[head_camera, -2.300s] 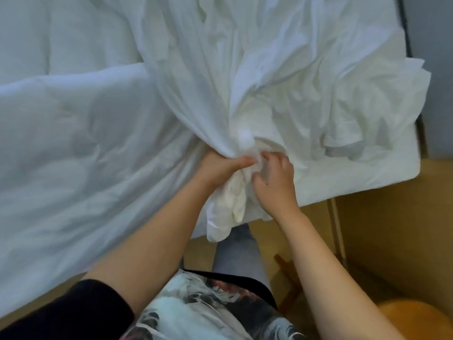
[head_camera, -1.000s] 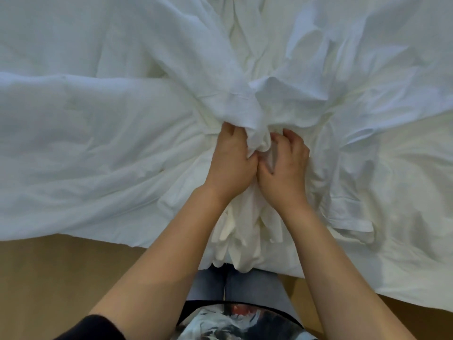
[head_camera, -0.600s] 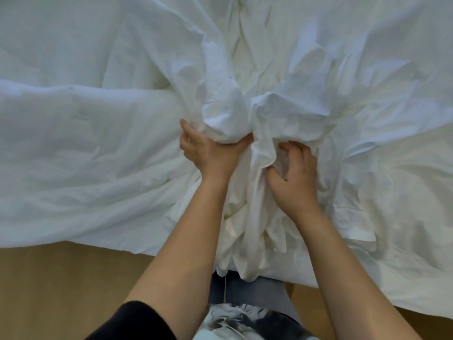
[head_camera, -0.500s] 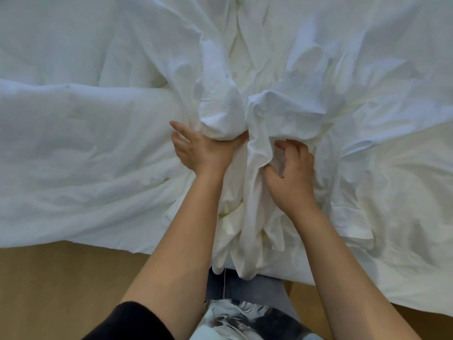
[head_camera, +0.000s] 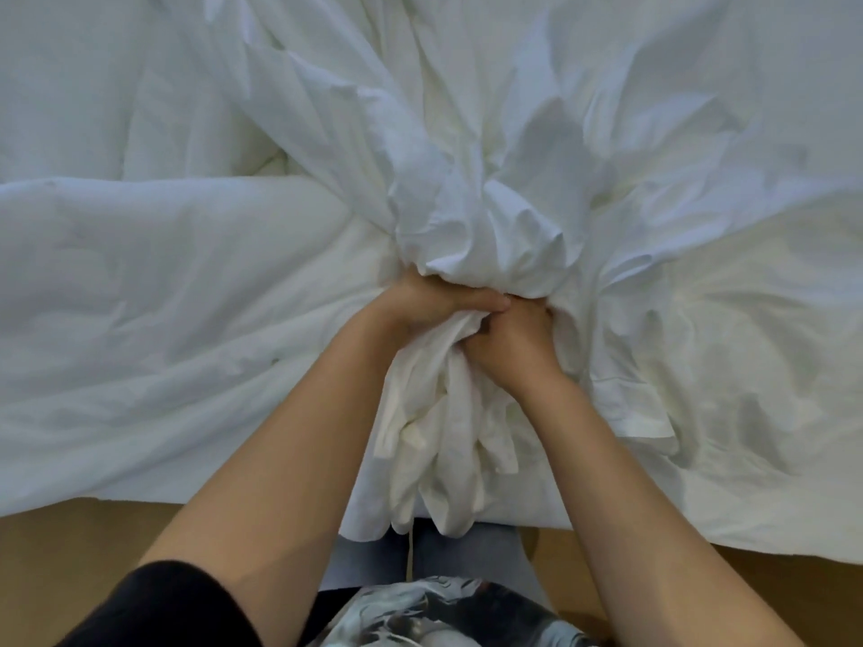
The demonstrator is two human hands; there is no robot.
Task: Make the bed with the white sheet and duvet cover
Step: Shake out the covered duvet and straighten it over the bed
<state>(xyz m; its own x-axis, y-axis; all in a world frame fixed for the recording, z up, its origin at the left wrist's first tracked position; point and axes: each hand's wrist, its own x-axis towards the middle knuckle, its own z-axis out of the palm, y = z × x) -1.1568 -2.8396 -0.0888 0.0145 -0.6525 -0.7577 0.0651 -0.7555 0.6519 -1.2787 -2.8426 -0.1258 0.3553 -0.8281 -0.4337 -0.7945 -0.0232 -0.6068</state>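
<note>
Head view, looking down over the edge of the bed (head_camera: 140,459).

Left hand (head_camera: 429,305): closed around a gathered bunch of white cloth, thumb laid across the top toward the other hand, fingers hidden under the fabric. Forearm bare, black sleeve (head_camera: 159,609) at the lower left corner.

Right hand (head_camera: 513,343): also clenched on the same bunch, knuckles up, fingertips buried in the folds. The two hands touch at the thumb side, pressed close together.

Duvet cover (head_camera: 490,235): the gathered white cloth, crumpled into a thick twisted mass just above both hands, with creases fanning out from the grip to the upper left and to the right. Its loose end (head_camera: 443,450) hangs in long folds between the two forearms, past the bed edge, ending over the person's legs.

Sheet (head_camera: 163,296): flatter white fabric spread over the left half of the bed, lightly wrinkled, its lower border running along the bed edge. Where sheet ends and cover begins on the right side cannot be told; all is the same white.

Floor (head_camera: 70,544): tan, visible below the bed edge on both sides. Grey trousers (head_camera: 467,553) and a patterned shirt hem (head_camera: 420,614) at bottom centre.
</note>
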